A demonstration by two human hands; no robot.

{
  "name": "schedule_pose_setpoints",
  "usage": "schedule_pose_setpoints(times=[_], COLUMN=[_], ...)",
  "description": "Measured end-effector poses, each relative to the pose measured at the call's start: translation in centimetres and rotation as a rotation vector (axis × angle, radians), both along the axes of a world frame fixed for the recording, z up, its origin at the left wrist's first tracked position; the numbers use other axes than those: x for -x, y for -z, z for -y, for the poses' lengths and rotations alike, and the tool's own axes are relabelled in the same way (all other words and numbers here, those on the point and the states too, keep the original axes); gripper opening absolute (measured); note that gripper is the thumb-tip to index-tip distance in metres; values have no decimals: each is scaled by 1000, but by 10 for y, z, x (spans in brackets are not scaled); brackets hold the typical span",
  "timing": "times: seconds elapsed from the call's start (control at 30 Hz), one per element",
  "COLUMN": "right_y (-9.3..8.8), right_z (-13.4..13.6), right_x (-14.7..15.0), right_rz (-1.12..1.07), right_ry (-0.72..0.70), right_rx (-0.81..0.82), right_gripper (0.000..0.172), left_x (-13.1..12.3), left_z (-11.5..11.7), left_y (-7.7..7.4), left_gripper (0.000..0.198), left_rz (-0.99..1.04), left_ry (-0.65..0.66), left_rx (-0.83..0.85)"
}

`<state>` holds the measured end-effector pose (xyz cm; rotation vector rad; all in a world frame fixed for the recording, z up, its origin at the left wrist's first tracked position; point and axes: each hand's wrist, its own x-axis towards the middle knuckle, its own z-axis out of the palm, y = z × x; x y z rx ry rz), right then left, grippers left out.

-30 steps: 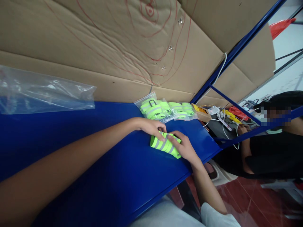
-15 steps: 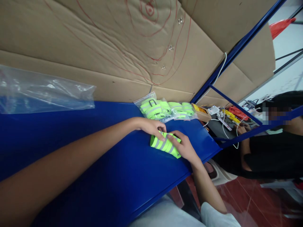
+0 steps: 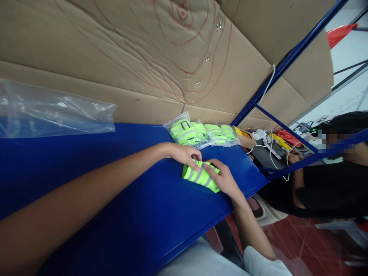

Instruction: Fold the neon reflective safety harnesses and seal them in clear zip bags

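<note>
A bundle of neon yellow-green reflective strap (image 3: 198, 175) with silver-grey stripes lies rolled up on the blue table (image 3: 138, 199). My left hand (image 3: 186, 155) grips its left upper part, the thumb on top and the other fingers behind and partly hidden. From the right, my right hand (image 3: 221, 177) is closed around the other end, its thumb pressed on the strap near the left thumb. Just behind the hands sit clear plastic bags (image 3: 188, 132) with more of the same reflective straps coiled inside; a black buckle shows in one.
A large clear plastic sheet or bag (image 3: 57, 111) lies at the back left. Cardboard with red drawn lines (image 3: 138, 57) stands behind the table. A small cardboard box (image 3: 244, 137) is at the right end, by a blue metal frame (image 3: 258, 92). Another person (image 3: 330, 188) sits beyond it.
</note>
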<state>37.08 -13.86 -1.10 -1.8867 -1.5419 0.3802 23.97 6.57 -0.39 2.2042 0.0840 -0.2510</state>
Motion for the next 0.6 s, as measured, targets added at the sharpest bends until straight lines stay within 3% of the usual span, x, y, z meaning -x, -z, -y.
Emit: schedule_pose_setpoints(times=[0.6], right_y=[-1], right_z=[0], right_x=[0], right_rz=[-1], right_ry=[-4], right_rx=[-3], right_gripper=[35], left_x=[0], left_z=[-1], left_y=[1], left_gripper=[64], left_rz=[4], left_ry=[6], left_rx=[2])
